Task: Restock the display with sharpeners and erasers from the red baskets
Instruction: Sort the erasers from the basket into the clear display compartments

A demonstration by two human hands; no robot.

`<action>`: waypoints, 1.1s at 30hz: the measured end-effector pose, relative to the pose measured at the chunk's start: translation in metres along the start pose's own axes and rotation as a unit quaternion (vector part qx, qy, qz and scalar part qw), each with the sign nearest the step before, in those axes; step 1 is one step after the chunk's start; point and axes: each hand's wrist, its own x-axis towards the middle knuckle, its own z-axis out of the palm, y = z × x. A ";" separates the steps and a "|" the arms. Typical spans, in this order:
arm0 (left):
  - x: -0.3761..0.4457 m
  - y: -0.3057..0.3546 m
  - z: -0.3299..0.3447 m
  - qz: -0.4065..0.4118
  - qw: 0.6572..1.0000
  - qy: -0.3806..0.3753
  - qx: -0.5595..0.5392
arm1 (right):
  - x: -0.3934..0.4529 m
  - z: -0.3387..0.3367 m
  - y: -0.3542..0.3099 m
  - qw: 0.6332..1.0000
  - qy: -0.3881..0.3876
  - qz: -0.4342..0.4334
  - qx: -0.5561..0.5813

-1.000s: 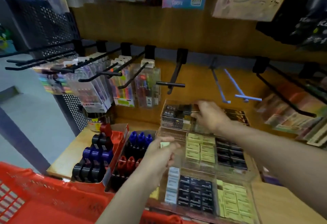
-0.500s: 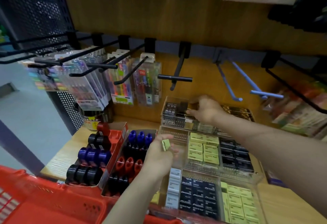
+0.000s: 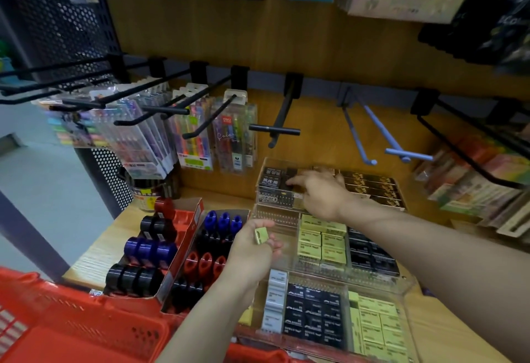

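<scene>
My left hand (image 3: 252, 250) holds a small yellow-green eraser (image 3: 261, 236) in its curled fingers, above the left edge of the clear tiered display (image 3: 289, 213). My right hand (image 3: 321, 193) reaches into the display's top tier, fingers pressing on black-wrapped erasers (image 3: 271, 179) there. The middle tier holds yellow-green erasers (image 3: 321, 240) and black ones (image 3: 370, 256). White, black and yellow erasers (image 3: 312, 314) fill the front tier. A red basket (image 3: 71, 325) sits at the lower left.
Two cardboard boxes of round sharpeners, one (image 3: 149, 250) red-lined and one (image 3: 206, 256) dark, stand left of the display on the wooden shelf (image 3: 94, 253). Black hooks (image 3: 200, 130) with pen packs (image 3: 195, 138) jut out above; bare blue hooks (image 3: 387, 144) hang right.
My right hand has shifted a little deeper onto the top tier's black erasers. The left hand turned slightly, still holding the yellow-green eraser. The view tilted down somewhat.
</scene>
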 end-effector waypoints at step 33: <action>-0.039 0.028 0.004 -0.050 0.981 -0.075 -0.174 | -0.157 0.027 -0.016 0.844 0.054 0.073 0.528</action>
